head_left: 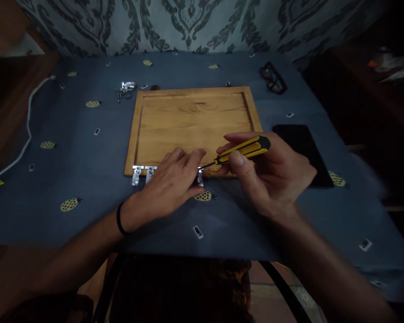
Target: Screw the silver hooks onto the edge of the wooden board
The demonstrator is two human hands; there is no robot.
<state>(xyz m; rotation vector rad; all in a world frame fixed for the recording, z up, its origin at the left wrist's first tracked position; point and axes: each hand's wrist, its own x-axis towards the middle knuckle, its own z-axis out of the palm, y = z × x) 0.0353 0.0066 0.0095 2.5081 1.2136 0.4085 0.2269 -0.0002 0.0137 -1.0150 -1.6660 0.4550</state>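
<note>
Tabletop: a blue pineapple-print cloth [87, 179] covers it across most of the frame.
Wooden panel: the framed panel [198, 121] lies flat at the centre; likely stiff and moderately light, best steadied by its raised border.
Black slab: flat, tablet-like [303, 154], right of centre, partly behind the right hand.
Right hand: right of centre [276, 172], its grip closed around the screwdriver's handle, thumb along the near side.
Left hand: spread over the panel's lower edge [175, 179], just left of the screwdriver's tip; whether its grip pinches a hinge underneath I cannot tell.
Screwdriver: yellow and black [245, 150], within the right grip, shank slanting down to the lower left; probably light and rigid, the ribbed handle the place to hold, the thin tip apt to slip.
Eyeglasses: dark-framed [272, 78], upper right.
Loose hardware: a small shiny pile [127, 88], upper left of the panel.
Metal hinges: two [137, 175] show at the panel's lower left corner; another [200, 178] sits at the screwdriver's tip, partly hidden beside the left grip; likely hard, smooth and small, best pressed down by the flanges.
</note>
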